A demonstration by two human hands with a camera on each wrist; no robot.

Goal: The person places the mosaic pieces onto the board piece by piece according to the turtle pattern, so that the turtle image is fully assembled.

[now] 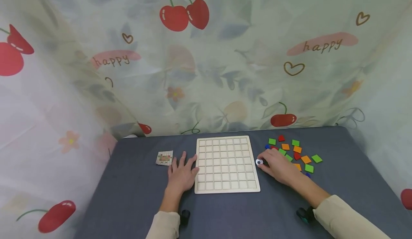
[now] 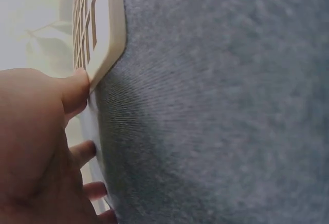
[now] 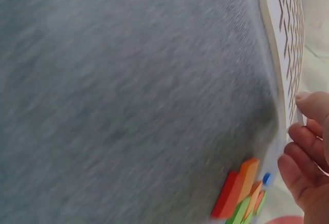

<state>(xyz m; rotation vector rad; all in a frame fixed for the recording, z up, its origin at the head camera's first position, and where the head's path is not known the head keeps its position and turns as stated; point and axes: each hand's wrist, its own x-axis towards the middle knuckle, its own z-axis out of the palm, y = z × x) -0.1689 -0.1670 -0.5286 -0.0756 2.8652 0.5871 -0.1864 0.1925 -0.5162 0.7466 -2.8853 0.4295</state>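
A pale wooden board [image 1: 226, 164] with a grid of square cells lies flat on the dark cloth. My left hand [image 1: 181, 177] rests at its left edge with fingers spread; in the left wrist view the thumb [image 2: 77, 88] touches the board's rim. Just off the right edge, my right hand [image 1: 279, 164] pinches a small white round piece [image 1: 259, 162] with a dark centre between thumb and fingers. In the right wrist view the fingers [image 3: 308, 147] mostly hide that piece.
Green, orange, red and blue tiles [image 1: 305, 159] lie scattered beyond and right of the right hand, some partly covered by it. A small printed card [image 1: 164, 158] is left of the board. Behind the table [image 1: 135, 196] hangs a patterned curtain [image 1: 206, 71].
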